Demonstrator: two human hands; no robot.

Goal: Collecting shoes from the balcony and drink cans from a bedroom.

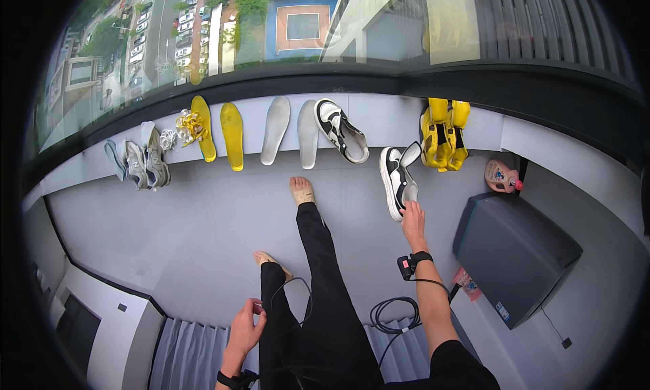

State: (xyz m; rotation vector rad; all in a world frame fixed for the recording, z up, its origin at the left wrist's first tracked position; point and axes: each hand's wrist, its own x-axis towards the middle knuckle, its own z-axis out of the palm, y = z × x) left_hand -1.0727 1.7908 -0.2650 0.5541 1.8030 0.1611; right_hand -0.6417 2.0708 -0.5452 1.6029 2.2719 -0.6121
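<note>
My right hand [414, 222] grips the heel end of a white and black sneaker [393, 187], held in front of the ledge with its tongue sticking up. Its mate, another white and black sneaker [340, 131], rests on the ledge to the left, leaning over a grey insole [308, 136]. A second grey insole [275, 131] lies beside that one. Beside my left thigh, my left hand [246, 326] hangs with loosely bent fingers, and nothing shows in it.
Along the window ledge [196, 161] are yellow insoles [232, 136], yellow and white laces [191, 126], grey sneakers [146, 163] and yellow shoes [444, 136]. At right stand a dark grey appliance [518, 254] and a pink bottle [502, 177]. A black cable [395, 315] loops by my right arm.
</note>
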